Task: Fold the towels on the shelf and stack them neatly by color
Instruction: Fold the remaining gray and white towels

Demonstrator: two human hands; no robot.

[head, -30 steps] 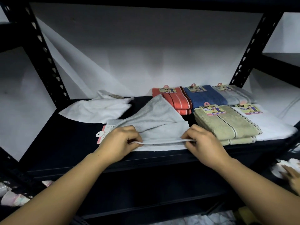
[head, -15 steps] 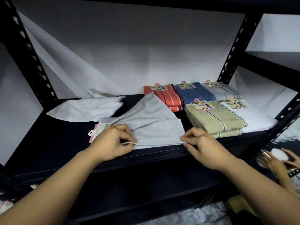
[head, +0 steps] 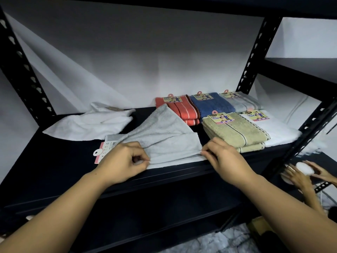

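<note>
A light grey towel (head: 164,136) lies partly folded at the front of the black shelf (head: 54,172), one corner peaked toward the back. My left hand (head: 124,161) pinches its near left edge, and my right hand (head: 222,156) pinches its near right corner. A pink tag (head: 102,152) sticks out at the towel's left. A loose white towel (head: 91,125) lies crumpled at the back left. Folded towels sit to the right: red striped (head: 184,110), blue (head: 211,105), grey (head: 242,103), beige (head: 235,132) and white (head: 280,132).
Black perforated uprights stand at the left (head: 23,73) and right (head: 255,57). A white sheet hangs behind the shelf. Another person's hands (head: 300,172) hold a white object at the lower right. A lower shelf runs below.
The towel's near edge has been lowered from a raised taut hold onto the shelf front. Both hands moved slightly apart along it. The other person's hands came further into view.
</note>
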